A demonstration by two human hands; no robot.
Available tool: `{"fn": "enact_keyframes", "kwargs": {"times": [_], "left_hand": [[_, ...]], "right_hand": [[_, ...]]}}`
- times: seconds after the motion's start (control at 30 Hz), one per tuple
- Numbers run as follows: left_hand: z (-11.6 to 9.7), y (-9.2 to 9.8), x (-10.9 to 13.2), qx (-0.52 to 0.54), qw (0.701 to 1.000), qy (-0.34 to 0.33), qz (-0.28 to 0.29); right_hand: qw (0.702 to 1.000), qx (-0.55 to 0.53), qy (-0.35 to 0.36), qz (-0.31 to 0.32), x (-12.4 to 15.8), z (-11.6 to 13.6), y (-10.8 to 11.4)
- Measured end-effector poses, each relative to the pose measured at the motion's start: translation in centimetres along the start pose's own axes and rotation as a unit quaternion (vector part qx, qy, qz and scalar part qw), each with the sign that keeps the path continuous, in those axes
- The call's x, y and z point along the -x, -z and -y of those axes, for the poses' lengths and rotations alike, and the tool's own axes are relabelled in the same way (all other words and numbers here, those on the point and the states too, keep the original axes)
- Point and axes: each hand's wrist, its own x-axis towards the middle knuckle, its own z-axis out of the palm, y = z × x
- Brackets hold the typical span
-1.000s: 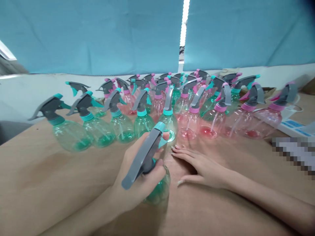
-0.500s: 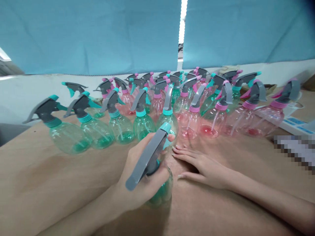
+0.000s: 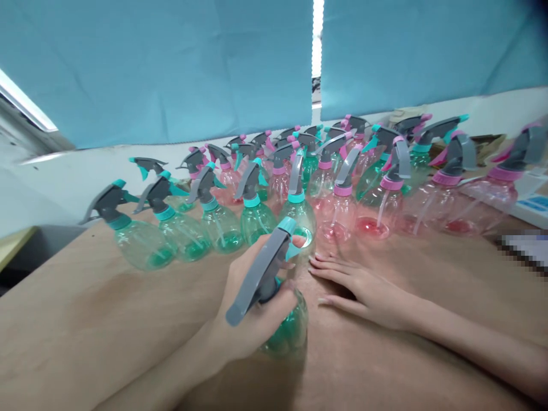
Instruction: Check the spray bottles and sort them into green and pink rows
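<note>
My left hand (image 3: 244, 308) is wrapped round the neck of a green spray bottle (image 3: 291, 325) with a grey and teal trigger head. That bottle is near the table's front middle, its head angled toward the upper right; whether its base touches the table I cannot tell. Flat on the wooden table (image 3: 359, 365), my right hand (image 3: 363, 288) lies open with fingers stretched toward the bottles. Just beyond my hands stands a row of spray bottles: green ones such as this teal-collared bottle (image 3: 259, 220) on the left, pink ones such as this pink-collared bottle (image 3: 337, 214) on the right.
More green and pink spray bottles crowd behind the front row. A white and blue object (image 3: 533, 202) lies at the right, near a blurred-out patch (image 3: 524, 251). Blue cloth (image 3: 171, 68) hangs along the back over a white wall (image 3: 85, 165).
The whole view has shifted and tilted slightly, so the bottles on the left appear further right. Both hands keep about the same pose, with the green spray bottle still in the left.
</note>
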Motion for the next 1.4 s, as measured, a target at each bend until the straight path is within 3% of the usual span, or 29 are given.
{"fn": "enact_keyframes", "kwargs": {"times": [0.3,0.5,0.7,0.9,1.17,1.4], "left_hand": [[-0.4,1.3,1.4,-0.049,0.998,0.028,-0.013],[-0.3,1.6,1.6,-0.038,0.999,0.005,-0.009],[-0.6,1.9,2.1,-0.104,0.994,0.016,-0.027],[-0.4,1.8,2.1,-0.027,0.997,0.065,-0.023],[-0.1,2.3,2.9,-0.128,0.988,0.058,-0.057],[-0.1,1.6,2.6,-0.083,0.993,0.074,-0.036]], "right_hand": [[1.0,0.003,0.0,-0.017,0.3,-0.1,-0.4],[1.0,0.0,-0.008,-0.021,0.4,-0.3,-0.4],[1.0,0.002,-0.013,-0.013,0.4,-0.4,-0.4],[1.0,0.004,-0.018,-0.014,0.4,-0.2,-0.2],[1.0,-0.002,-0.016,-0.01,0.4,-0.1,0.0],[1.0,-0.017,-0.012,-0.014,0.3,-0.3,0.0]]}}
